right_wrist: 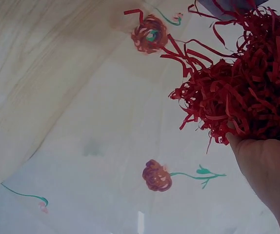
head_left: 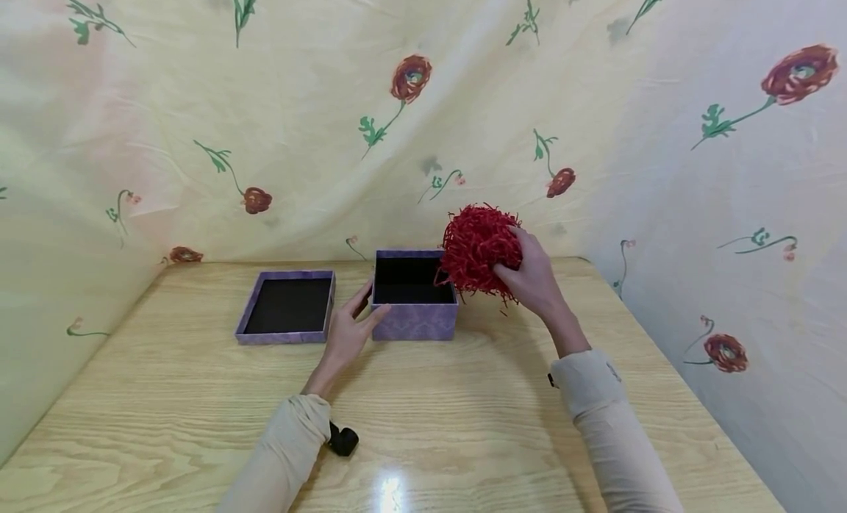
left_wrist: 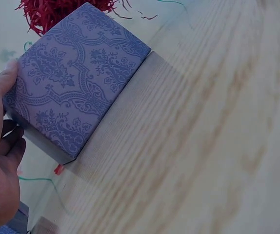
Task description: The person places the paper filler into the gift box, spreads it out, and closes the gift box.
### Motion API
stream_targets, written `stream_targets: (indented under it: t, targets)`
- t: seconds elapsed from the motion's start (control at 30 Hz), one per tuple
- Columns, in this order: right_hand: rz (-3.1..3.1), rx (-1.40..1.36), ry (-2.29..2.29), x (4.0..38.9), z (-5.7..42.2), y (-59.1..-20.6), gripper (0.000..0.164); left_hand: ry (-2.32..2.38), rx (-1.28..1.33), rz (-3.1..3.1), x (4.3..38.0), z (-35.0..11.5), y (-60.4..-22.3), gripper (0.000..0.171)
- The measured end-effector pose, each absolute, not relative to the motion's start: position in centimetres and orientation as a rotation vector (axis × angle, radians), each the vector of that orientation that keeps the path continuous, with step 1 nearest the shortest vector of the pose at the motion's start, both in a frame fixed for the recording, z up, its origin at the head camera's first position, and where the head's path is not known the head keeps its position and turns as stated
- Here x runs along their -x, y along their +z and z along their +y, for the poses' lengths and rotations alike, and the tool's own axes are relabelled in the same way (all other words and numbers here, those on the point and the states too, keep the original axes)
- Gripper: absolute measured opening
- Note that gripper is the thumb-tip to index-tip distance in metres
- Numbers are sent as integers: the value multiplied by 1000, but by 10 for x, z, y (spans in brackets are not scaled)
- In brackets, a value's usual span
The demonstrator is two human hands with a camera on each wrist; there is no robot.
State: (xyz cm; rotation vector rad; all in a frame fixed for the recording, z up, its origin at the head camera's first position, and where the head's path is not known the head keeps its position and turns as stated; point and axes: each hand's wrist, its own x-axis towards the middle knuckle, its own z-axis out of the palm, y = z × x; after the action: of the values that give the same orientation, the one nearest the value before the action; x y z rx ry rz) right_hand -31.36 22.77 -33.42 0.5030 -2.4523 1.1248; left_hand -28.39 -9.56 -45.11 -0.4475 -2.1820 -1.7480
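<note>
Our right hand (head_left: 532, 278) grasps a big, loose bundle of red shredded paper (head_left: 478, 248), the thumb pressed into its near side and the fingers partly hidden in the strands; our left hand (head_left: 348, 333) grips the front left corner of a purple box (head_left: 415, 322), thumb on the front face and fingers along the left side. We see the paper held up at the right end of the open box, overlapping its right rim in the head view; whether any strand touches that rim we cannot tell. Its colour runs from bright crimson at the edges to a deep, dark red in the folds; the strips are narrow, crinkled and tangled into a roughly round mass, with stray ends curling out on all sides and a few longer ones trailing below; from the right wrist we make out flat ribbons, some bent at sharp angles. Our box stands upright on the pale wood-grained table (head_left: 437, 425), its inside black, its outside covered with scrolling, flowery figures in darker blue-violet; to its left lies a shallow lid (head_left: 281, 338), black inside with a purple rim; behind everything hangs a cream cloth (head_left: 298, 94) printed with red flowers and green stems.
</note>
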Motion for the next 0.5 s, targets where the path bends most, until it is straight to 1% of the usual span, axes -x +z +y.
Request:
stream_targets:
  t: [0.5]
  targets:
    - [-2456,-602,1125,316,198,-333,67,-1769,441,-2170,284,-96,-449,66]
